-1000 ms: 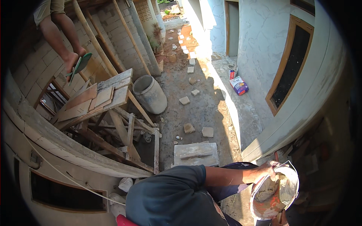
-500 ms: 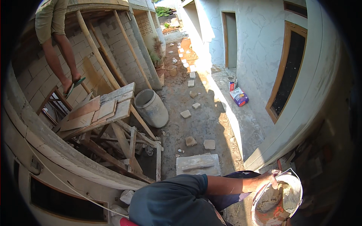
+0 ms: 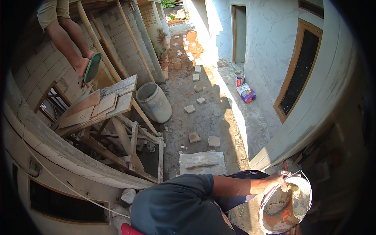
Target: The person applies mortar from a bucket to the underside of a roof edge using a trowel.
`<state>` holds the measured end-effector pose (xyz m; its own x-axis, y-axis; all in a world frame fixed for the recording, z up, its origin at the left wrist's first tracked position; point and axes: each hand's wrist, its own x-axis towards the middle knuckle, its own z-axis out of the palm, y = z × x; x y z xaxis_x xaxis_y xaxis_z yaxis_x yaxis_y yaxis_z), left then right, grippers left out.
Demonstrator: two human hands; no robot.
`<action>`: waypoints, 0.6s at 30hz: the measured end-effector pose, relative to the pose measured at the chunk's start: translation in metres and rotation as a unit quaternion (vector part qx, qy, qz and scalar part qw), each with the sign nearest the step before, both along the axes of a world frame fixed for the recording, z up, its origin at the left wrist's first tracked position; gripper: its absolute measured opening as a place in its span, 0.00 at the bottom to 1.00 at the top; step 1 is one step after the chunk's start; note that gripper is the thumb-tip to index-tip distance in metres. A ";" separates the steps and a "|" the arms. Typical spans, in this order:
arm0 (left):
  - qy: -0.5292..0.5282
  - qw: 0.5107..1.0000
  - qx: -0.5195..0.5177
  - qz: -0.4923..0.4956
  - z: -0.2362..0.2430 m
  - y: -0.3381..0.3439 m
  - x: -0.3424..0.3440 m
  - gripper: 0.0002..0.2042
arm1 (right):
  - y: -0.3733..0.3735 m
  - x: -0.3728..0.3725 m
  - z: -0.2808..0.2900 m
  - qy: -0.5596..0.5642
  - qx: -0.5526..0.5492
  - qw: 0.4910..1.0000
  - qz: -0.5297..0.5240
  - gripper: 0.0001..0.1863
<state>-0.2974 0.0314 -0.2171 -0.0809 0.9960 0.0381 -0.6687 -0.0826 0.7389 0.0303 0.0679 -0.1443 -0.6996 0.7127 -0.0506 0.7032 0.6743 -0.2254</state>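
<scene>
At lower right, my bare left arm (image 3: 239,186) reaches across from a dark sleeve. My left hand (image 3: 277,181) is closed on the far rim of a mortar-smeared bucket (image 3: 263,213). The bucket is tilted, its mouth facing up toward the view, with a wire handle (image 3: 308,181) over the rim. Wet grey mortar (image 3: 280,201) lies inside, and orange-red patches show on its inner wall. Of my right hand (image 3: 297,230), only a little shows at the bucket's near rim; its fingers seem closed on it, and the rest is cut off below.
A wooden trestle (image 3: 135,145) topped with boards and a grey drum (image 3: 160,107) stand left of the path. A grey slab (image 3: 203,163) and scattered blocks (image 3: 213,141) lie along it. Another person's sandalled feet (image 3: 88,70) are at upper left; a purple-white bag (image 3: 246,93) sits right.
The other person's feet have shifted right, one sandal now showing its sole. My view has moved slightly, so the surroundings sit higher and further left. Both hands stay at the bucket.
</scene>
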 end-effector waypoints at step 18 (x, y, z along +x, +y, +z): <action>-0.021 1.000 -0.014 -0.007 0.008 -0.002 0.003 0.25 | 0.013 0.017 -0.003 -0.014 0.010 0.998 0.067 0.22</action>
